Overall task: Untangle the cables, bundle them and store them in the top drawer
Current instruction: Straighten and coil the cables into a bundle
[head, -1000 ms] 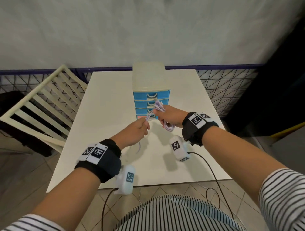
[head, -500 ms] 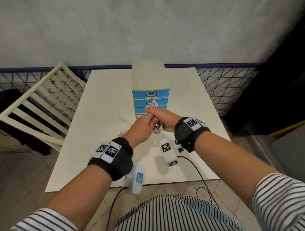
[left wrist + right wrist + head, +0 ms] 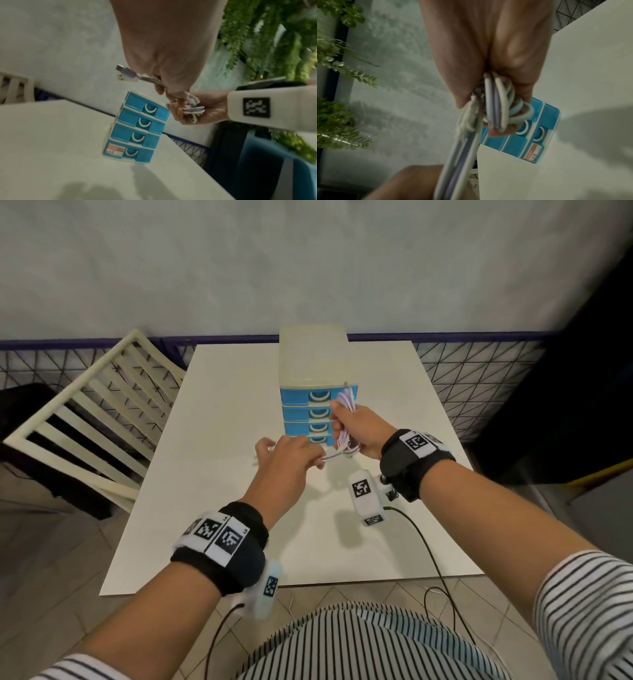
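Fingers [image 3: 500,132] of our right hand [image 3: 363,429] curl tight round a coiled bundle of white and lilac cables [image 3: 494,106], its loops poking out above and below the fist. From the lower end of that bundle a few strands [image 3: 330,456] run to our left hand [image 3: 291,457], whose fingers close on them; in the left wrist view two USB plugs [image 3: 126,73] stick out past that grip. Both hands hover above the white table [image 3: 212,474], near each other, joined by the taut stretch of cable.

Just behind our hands stands a small drawer unit [image 3: 317,392] with a cream case and four blue drawers, each with a curved white handle. We see the top drawer [image 3: 301,397] pushed shut, and the upper loops of the bundle overlap its right end in the head view; whether they touch it we cannot tell. A red and white label [image 3: 115,150] sits on the bottom drawer.

Black wristbands with printed markers wrap both our wrists, and dark leads hang off the table's near edge. A cream slatted chair [image 3: 89,419] stands left of the table, and green foliage [image 3: 267,40] shows in the wrist views.
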